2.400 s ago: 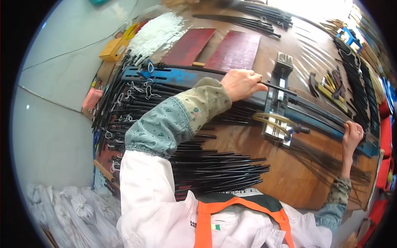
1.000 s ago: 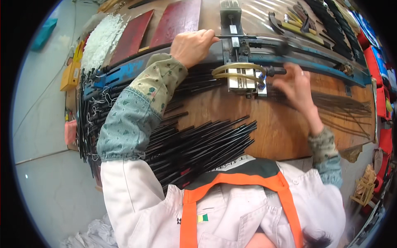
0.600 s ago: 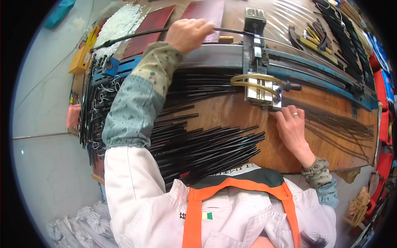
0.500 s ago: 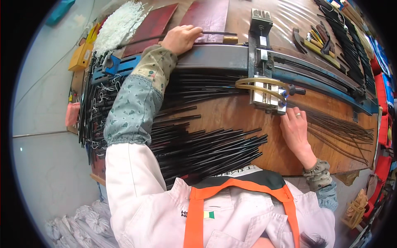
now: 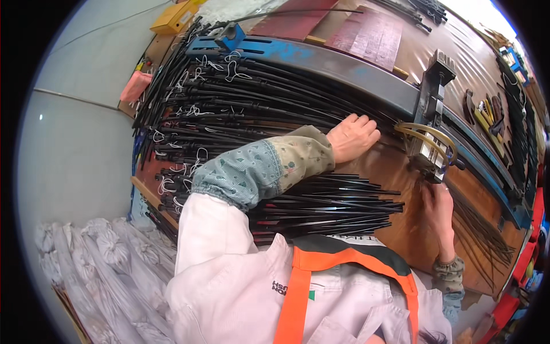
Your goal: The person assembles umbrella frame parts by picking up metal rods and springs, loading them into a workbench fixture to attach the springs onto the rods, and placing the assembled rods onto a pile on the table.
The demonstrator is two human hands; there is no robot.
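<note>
My left hand (image 5: 353, 137) lies over the right ends of a row of long black cables (image 5: 275, 94), its fingers curled. What it grips among them is hidden. A metal clamping fixture (image 5: 431, 150) with a bent tan tube (image 5: 425, 129) stands to its right, joined to a long blue-grey metal beam (image 5: 321, 64). Just below that fixture is my right hand (image 5: 438, 209), its fingers smeared by motion and partly in shadow. Beside it, thin brown wires (image 5: 484, 232) fan out toward the table's right edge.
Nearer me lies another pile of black cables (image 5: 338, 203). A single black cable (image 5: 298, 11) crosses dark red boards (image 5: 366, 35) beyond the beam. Pliers and other hand tools (image 5: 487, 112) lie at the far right. White wrapped bundles (image 5: 103, 269) are at the lower left.
My left hand has let go of the black cable beyond the beam and come nearer, onto the row of cables. My right hand remains by the fixture. The whole view has turned and shifted.
</note>
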